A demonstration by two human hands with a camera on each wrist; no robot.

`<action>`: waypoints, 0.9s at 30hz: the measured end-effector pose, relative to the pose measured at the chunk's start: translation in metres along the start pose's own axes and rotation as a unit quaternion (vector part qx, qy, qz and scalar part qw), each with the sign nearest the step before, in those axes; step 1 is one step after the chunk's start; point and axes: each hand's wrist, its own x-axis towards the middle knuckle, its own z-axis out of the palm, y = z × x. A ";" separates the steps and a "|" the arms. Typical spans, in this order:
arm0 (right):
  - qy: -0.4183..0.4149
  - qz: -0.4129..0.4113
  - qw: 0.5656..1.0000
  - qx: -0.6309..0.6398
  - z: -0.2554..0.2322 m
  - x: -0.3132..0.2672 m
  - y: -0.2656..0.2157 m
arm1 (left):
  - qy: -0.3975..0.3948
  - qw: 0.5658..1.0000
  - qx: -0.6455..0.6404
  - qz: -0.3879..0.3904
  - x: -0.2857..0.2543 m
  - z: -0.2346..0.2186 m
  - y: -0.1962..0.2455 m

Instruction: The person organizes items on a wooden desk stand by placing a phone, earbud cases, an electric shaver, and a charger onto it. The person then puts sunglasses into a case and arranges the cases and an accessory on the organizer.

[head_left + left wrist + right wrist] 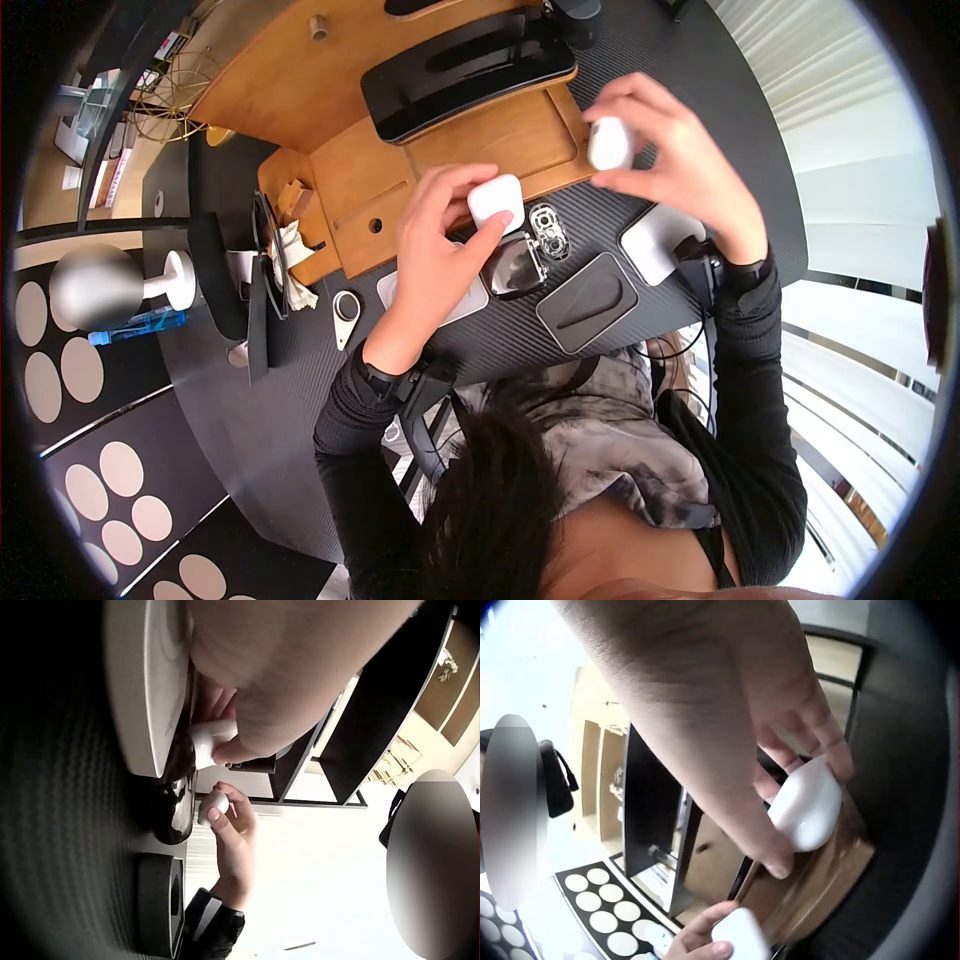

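The left hand [437, 250] grips a white rounded-square case [496, 200] between thumb and fingers, above the dark glossy pouch-like item [515, 266]. Off to the right, the right hand [690, 165] pinches a smooth white rounded object [610, 144] over the wooden stand's right end. In the right wrist view that object [808, 804] lies between the thumb and fingers, and the left hand's case [739, 936] shows at the bottom. The left wrist view shows the right hand [238, 855] holding its white object [214, 808]. The two held objects are apart.
A wooden stand [370, 160] with a black padded rest [465, 75] spans the desk's back. Nearer are a clear ringed case [549, 232], a dark grey tray [588, 303], a silver device [660, 243], a white ring-ended tool [345, 318] and a lamp [180, 280].
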 end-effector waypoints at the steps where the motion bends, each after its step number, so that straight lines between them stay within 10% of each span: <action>1: 0.006 -0.054 0.998 -0.010 0.008 0.001 0.002 | 0.010 1.000 0.013 0.017 0.000 0.001 0.000; 12: 0.010 -0.099 0.995 0.015 0.044 0.003 -0.008 | 0.060 0.992 0.078 0.084 0.005 -0.010 0.006; 18: -0.004 -0.054 0.991 0.121 0.055 0.004 -0.009 | 0.009 0.994 -0.104 -0.018 0.007 -0.011 0.003; 27: -0.022 -0.087 0.991 0.098 0.065 0.001 -0.009 | 0.069 0.974 0.216 0.007 0.012 -0.022 0.009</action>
